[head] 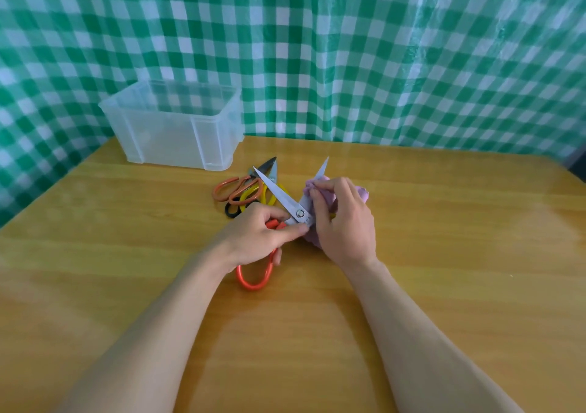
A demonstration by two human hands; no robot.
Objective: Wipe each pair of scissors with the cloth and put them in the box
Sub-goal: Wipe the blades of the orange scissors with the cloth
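Left hand [257, 238] grips the orange scissors [279, 197], blades spread, above the table [444, 285]. Right hand [344, 219] pinches the cloth [361, 192] round one blade. Other scissors [244, 190] lie near the box [172, 133].
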